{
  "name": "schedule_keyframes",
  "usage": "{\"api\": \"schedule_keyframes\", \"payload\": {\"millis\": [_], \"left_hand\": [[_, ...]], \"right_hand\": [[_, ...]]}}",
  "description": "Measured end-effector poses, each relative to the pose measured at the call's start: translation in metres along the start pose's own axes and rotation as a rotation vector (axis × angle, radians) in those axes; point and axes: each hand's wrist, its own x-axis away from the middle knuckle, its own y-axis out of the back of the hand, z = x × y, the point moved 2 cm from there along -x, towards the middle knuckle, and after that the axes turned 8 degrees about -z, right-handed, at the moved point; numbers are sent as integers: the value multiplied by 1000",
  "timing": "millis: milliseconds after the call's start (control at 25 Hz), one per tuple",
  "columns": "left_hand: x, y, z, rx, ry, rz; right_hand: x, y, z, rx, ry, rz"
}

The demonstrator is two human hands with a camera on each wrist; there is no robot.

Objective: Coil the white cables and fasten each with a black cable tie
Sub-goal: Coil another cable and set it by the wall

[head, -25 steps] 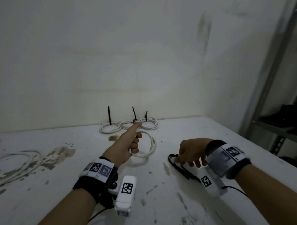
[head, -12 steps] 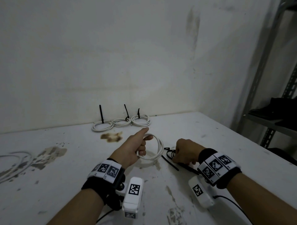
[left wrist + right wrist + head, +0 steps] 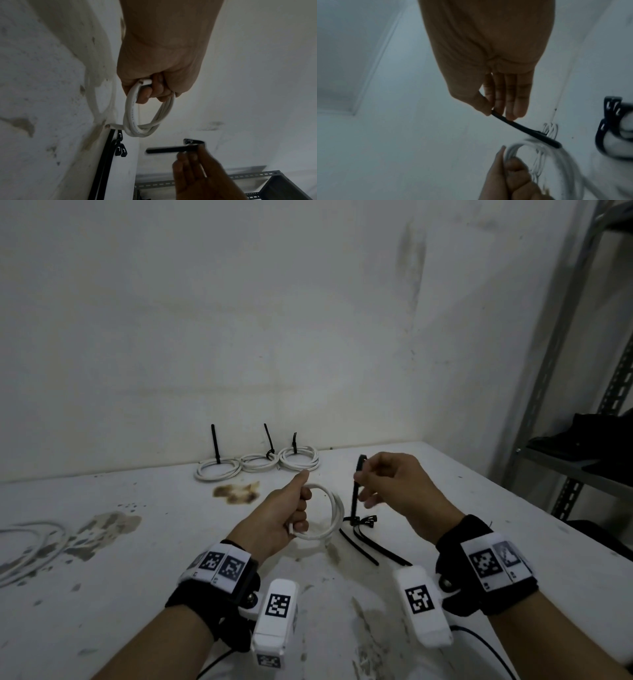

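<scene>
My left hand (image 3: 291, 513) grips a coiled white cable (image 3: 334, 510) above the table, fingers curled round its loops (image 3: 147, 117), thumb stretched forward. My right hand (image 3: 383, 484) pinches a black cable tie (image 3: 357, 491) between thumb and fingers, holding it nearly upright just right of the coil; the tie (image 3: 525, 129) points toward the coil. Spare black ties (image 3: 363, 537) lie on the table below the two hands. Three tied white coils (image 3: 257, 463) rest at the back by the wall, tie tails sticking up.
Loose white cable (image 3: 30, 549) lies at the table's left edge. The white table (image 3: 445, 474) is stained and meets the wall behind. A grey metal shelf rack (image 3: 582, 467) with a dark object stands to the right.
My right hand picked one black tie off the table pile and raised it beside the coil. My left hand kept its grip on the coil and shifted slightly toward me.
</scene>
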Motion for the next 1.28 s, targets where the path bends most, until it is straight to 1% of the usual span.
{"api": "schedule_keyframes", "payload": {"millis": [40,120,240,360,440,560,640,840,960,1040,1160,1280], "left_hand": [[0,2,0,1,-4,0],[1,9,-2,12,-10,0],[3,25,-10,36,-31,-9],[6,48,-20,66,-41,-47],[7,64,-24,76,-53,-62],[11,92,-29,98,-88,-100],[15,110,-34,121,-110,-121],[29,153,-54,151,-123,-133],[34,179,-71,190,-189,-194],[34,195,-80,209,-208,-235],[32,215,-86,183,-219,-316],[28,225,-88,113,-264,-367]], "right_hand": [[2,-7,5,-106,16,28],[4,-24,8,-192,46,68],[4,-52,7,-94,101,95],[1,-83,4,25,163,136],[0,-103,4,102,268,123],[3,-134,10,275,500,53],[5,-154,16,300,611,47],[1,-205,33,333,747,28],[-2,-233,47,335,761,49],[-1,-248,55,292,745,104],[5,-266,68,250,725,204],[3,-272,83,213,695,271]]}}
